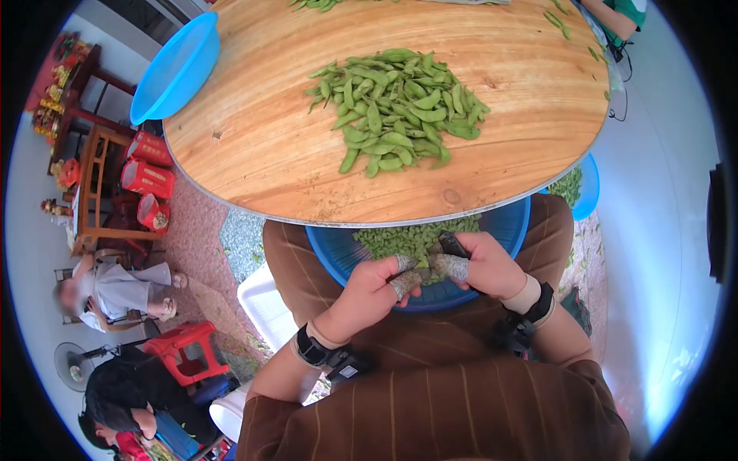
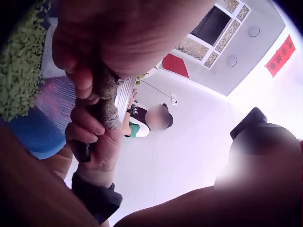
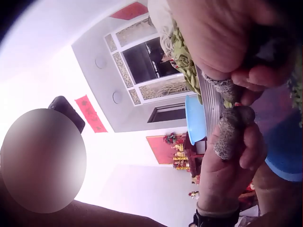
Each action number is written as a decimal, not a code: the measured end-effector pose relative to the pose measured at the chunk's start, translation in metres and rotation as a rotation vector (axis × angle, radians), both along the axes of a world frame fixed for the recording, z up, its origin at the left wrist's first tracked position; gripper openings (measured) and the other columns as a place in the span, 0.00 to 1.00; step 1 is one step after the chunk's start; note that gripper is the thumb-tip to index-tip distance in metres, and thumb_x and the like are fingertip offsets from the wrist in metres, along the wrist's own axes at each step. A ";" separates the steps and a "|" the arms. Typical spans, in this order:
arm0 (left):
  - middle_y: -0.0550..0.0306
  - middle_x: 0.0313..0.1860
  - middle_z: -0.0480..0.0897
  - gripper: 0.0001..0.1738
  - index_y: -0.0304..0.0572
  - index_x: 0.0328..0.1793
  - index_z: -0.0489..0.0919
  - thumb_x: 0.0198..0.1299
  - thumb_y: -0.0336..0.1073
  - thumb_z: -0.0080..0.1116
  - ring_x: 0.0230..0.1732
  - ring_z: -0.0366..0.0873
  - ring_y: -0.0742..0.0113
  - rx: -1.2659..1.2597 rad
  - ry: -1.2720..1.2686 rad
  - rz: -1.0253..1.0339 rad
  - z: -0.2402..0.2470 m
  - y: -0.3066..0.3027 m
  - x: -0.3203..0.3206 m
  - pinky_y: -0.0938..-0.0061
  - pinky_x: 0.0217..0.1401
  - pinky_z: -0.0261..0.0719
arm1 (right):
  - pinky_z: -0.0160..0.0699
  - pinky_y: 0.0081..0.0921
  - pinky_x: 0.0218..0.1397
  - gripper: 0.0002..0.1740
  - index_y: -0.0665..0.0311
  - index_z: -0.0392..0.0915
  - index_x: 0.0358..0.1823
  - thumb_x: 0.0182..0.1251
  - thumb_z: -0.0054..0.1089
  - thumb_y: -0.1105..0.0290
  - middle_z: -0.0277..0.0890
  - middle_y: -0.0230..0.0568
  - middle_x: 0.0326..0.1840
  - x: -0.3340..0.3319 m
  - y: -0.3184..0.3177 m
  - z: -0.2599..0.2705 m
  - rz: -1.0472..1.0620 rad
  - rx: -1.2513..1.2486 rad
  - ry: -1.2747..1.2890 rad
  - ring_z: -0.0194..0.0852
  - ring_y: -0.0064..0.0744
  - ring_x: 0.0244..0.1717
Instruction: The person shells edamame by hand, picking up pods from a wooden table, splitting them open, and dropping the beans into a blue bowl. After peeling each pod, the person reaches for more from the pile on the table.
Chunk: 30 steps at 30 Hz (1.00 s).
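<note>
Edamame pods lie under the wooden table in the blue basin on the lap, where I see the left hand curled, its hold unclear, meeting the right hand gripping a dark tool

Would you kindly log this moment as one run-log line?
left hand: wrapped fingers pinched, hold unclear | right hand: grips dark tool | both above blue basin

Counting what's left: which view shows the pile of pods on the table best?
Head view: the whole pile of pods lies in plain sight. The right wrist catches only its edge; the left wrist misses it.
</note>
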<state>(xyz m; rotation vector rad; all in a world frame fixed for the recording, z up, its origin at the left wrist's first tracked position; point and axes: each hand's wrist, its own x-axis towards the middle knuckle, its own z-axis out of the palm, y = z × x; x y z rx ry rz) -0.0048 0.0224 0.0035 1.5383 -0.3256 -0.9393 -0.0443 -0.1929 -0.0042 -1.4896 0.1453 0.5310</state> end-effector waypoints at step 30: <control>0.60 0.25 0.75 0.13 0.35 0.45 0.78 0.68 0.40 0.52 0.17 0.62 0.77 -0.249 0.752 -0.081 -0.029 0.005 0.008 0.82 0.18 0.54 | 0.68 0.20 0.31 0.13 0.66 0.76 0.35 0.58 0.69 0.66 0.70 0.31 0.23 0.001 -0.006 -0.003 0.253 -0.122 -0.353 0.60 0.14 0.29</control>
